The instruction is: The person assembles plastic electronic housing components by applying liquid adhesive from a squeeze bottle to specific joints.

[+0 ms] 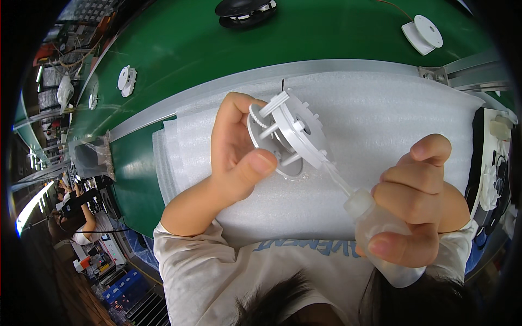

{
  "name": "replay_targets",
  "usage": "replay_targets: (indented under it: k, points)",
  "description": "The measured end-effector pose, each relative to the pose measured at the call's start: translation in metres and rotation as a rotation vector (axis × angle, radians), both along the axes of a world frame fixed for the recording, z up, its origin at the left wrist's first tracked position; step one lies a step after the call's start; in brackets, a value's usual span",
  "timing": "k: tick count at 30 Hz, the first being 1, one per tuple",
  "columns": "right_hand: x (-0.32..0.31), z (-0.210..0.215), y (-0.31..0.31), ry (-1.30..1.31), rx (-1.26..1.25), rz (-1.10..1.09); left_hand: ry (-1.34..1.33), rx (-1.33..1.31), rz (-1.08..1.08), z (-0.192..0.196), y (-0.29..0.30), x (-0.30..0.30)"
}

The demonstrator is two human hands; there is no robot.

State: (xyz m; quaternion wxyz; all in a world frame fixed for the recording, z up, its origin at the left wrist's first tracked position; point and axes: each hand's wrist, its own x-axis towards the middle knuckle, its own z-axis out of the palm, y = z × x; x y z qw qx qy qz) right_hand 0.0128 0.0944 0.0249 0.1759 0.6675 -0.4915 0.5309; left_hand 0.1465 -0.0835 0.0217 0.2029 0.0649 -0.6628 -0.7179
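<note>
White plastic wheel assembly (288, 130), light, stiff, with thin breakable pegs, is held above the foam-covered bench (380, 103), pinched at its rim by the left hand (236, 146). Right hand (418, 201) is closed around a soft squeeze bottle (380, 233), its nozzle touching the wheel.

View: I have one head-worn fisheye, the left of a pair.
Facing: I look steeply down over white foam sheets (380, 108) on the green conveyor belt (179, 49).
Nearness: close; my left hand (234, 152) and right hand (418, 201) fill mid-frame.
Distortion: the belt's metal rail (304, 69) bows toward the rim.
Overlap: no second view here.
</note>
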Motion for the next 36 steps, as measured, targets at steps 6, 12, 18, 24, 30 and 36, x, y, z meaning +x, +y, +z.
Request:
replay_targets:
  k: [6,12,18,24,30,36]
  points:
    - [0.003,0.001,0.000,-0.018,0.022,-0.005,-0.281,-0.036,0.059,0.009,0.001,-0.001]
    - [0.000,0.003,0.002,-0.021,0.049,0.020,-0.080,0.066,0.069,0.002,0.001,-0.003]
    - [-0.004,0.007,-0.004,-0.407,0.187,0.297,-0.247,0.002,0.091,0.005,-0.003,-0.001]
    - [-0.017,-0.012,-0.018,-1.315,0.313,0.426,-0.145,-0.588,0.646,0.010,-0.049,-0.021]
    - [-0.025,-0.018,-0.025,-1.640,0.453,0.384,-0.689,-1.210,0.981,0.002,-0.095,-0.023]
    - [-0.026,-0.020,-0.023,-1.630,0.437,0.410,-0.640,-1.039,0.858,-0.004,-0.102,-0.025]
